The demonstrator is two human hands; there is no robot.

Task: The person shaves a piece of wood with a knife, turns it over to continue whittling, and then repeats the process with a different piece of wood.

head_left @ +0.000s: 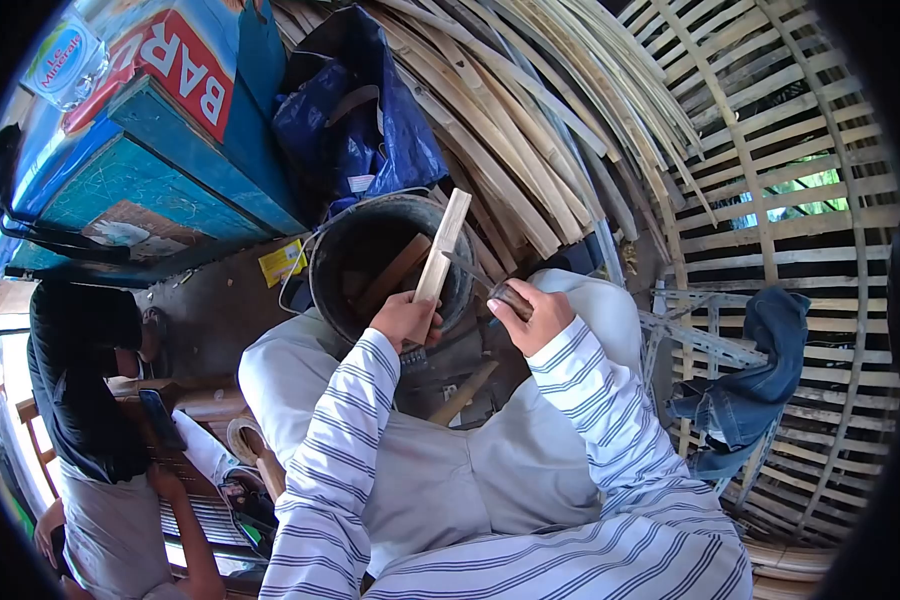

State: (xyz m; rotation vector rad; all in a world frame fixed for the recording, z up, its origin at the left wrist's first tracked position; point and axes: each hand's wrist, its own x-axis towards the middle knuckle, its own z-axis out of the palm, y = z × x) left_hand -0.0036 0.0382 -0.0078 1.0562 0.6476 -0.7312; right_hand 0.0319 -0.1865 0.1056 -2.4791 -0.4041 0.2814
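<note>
My left hand [407, 321] is closed round the lower end of a pale wooden strip [444, 250], which slants upward over a dark bucket [322, 270]. In my right hand [535, 316] is a knife [513, 299], gripped by its dark wooden handle. Its narrow blade points up and left, its tip right by the strip's right edge. Inside the bucket lies a brown piece of wood [395, 272]. Another wood piece [463, 394] rests below, between my knees.
Long split bamboo strips [530, 130] are piled beyond the bucket, beside a blue plastic bag [410, 150]. A blue box [200, 180] stands at upper left. A person [90, 400] is at left near a bench. Jeans [740, 380] hang by the slatted bamboo wall [830, 330] at right.
</note>
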